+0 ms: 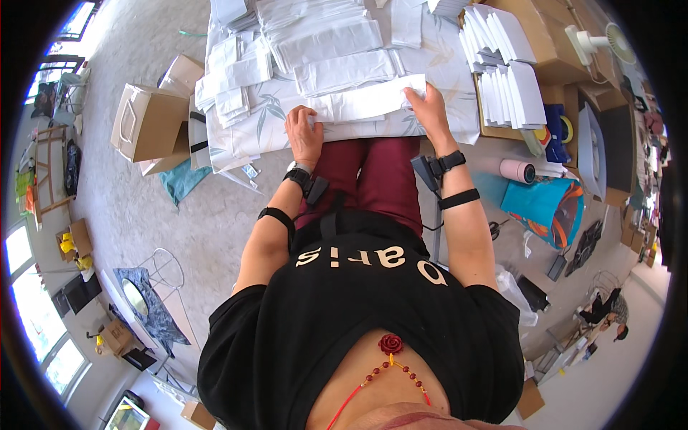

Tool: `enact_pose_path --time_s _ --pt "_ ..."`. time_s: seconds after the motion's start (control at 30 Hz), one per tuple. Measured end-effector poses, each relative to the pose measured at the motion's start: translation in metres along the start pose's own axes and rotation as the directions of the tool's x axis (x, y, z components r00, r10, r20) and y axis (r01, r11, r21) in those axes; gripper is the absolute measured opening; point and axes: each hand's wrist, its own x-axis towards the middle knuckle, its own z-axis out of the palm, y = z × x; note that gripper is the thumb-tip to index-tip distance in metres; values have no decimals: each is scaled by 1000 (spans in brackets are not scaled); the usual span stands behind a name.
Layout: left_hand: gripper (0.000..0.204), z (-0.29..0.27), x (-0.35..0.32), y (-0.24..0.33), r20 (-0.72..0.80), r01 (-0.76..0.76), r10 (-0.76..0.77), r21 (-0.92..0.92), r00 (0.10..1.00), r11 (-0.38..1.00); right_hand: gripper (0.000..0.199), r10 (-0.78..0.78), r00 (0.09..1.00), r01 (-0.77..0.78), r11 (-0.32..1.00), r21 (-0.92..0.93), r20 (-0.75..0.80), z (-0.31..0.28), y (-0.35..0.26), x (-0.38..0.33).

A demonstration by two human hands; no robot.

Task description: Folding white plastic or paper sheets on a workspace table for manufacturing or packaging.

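A long white strip of folded paper or thin sheet (369,99) lies slantwise along the near edge of the table, its right end raised a little. My right hand (430,113) pinches that right end, thumb on top and fingers behind. At the left end is my left hand (304,137), its fingers curled over the strip and the thumb beside it; the fingertips are partly hidden. Just beyond the strip lie several flat white folded pieces (326,50) in overlapping layers, and a smaller pile of them (233,82) sits to the left.
White folded stacks (512,93) stand in a cardboard tray at the table's right. Beside it are a tape roll (566,129), a pink bottle (517,170) and a blue bag (541,208). A small fan (600,43) stands far right. Cardboard boxes (147,122) flank the table's left.
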Motion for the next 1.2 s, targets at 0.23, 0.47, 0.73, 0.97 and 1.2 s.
enact_pose_path --time_s 0.23,0.47,0.73,0.97,1.2 --pt "30 0 0 2 -11 4 -5 -15 1000 1000 34 58 997 -66 983 -169 -57 -9 48 12" --pt "32 0 0 1 -10 0 -1 -16 1000 1000 37 -12 997 -21 907 -420 -77 -14 72 12" --pt "33 1 0 2 7 12 -12 -4 1000 1000 41 -16 993 -49 852 -521 -120 -15 79 14" --pt "34 0 1 6 8 22 -22 17 1000 1000 39 -119 973 -18 816 -578 -198 -10 81 9" --pt "33 3 2 5 16 21 -21 25 1000 999 44 -97 973 -68 746 -663 -208 -10 78 6"
